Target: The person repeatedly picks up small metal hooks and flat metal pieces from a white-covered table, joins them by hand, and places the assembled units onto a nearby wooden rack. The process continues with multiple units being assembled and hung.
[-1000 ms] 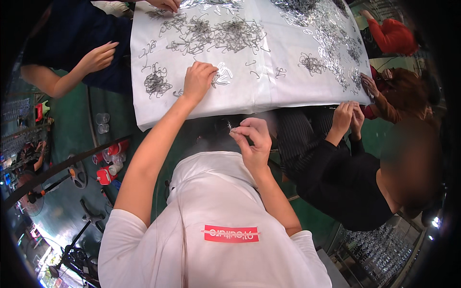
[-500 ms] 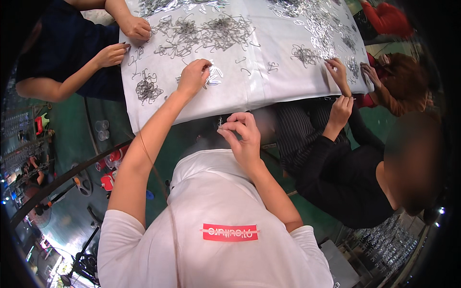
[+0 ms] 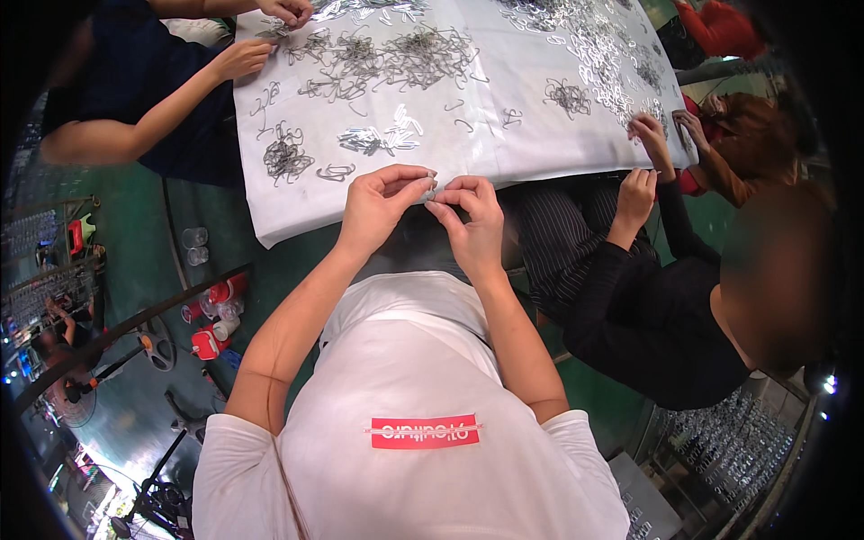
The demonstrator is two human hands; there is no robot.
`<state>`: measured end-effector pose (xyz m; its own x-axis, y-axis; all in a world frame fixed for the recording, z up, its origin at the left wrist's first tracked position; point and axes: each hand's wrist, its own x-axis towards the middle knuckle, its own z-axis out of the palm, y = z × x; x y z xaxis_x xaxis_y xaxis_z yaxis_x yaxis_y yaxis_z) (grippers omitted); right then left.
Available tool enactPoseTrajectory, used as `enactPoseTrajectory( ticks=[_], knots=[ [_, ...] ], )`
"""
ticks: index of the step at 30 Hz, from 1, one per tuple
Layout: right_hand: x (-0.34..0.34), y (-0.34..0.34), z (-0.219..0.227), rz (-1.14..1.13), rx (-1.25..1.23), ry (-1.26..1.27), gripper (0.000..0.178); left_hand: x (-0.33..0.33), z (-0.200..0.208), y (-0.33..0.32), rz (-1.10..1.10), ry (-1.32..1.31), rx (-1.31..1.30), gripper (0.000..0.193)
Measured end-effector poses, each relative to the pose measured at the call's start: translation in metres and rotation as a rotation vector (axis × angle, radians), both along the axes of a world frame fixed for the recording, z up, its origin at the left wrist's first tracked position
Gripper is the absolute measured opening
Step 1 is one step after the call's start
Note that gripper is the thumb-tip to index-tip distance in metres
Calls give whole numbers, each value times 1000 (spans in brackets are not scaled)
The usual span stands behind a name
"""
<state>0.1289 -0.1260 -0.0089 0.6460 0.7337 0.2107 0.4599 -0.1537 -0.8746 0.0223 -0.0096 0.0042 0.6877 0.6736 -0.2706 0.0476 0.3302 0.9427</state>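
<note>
Just off the near edge of the white-covered table (image 3: 301, 209), my left hand (image 3: 380, 205) and my right hand (image 3: 472, 221) meet, fingertips pinched together. A small grey metal piece (image 3: 432, 192) shows between the fingertips; its shape is mostly hidden. Beyond my hands lies a small heap of shiny, narrow metal clips (image 3: 396, 135). To its left rests a tangled pile of dark wire hooks (image 3: 286, 157), with a few loose wire hooks (image 3: 336, 171) beside it.
A wide spread of wire hooks (image 3: 396, 61) covers the table farther back. Shiny oval metal links (image 3: 598, 67) lie at the right. A co-worker's hands (image 3: 243, 59) work at the left; another person's hand (image 3: 637, 200) is close on my right. A dark bar (image 3: 108, 337) crosses the lower left.
My left hand has drawn back from the shiny heap to my right hand, and their fingertips now meet. My right hand has risen slightly. The left co-worker's hands have moved farther back.
</note>
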Motion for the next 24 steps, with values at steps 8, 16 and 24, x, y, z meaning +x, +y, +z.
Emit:
enactPoseTrajectory(
  ticks=[8,16,24],
  knots=[
    [-1,0,-2,39,-21,-49,12,-6,-1,-10,-12,42,144,15],
    [55,6,-40,45,-185,-106,36,-10,-11,-19,88,4,365,13],
    [87,49,-123,60,-496,-691,58,-19,-3,-25,125,31,417,12]
  ],
)
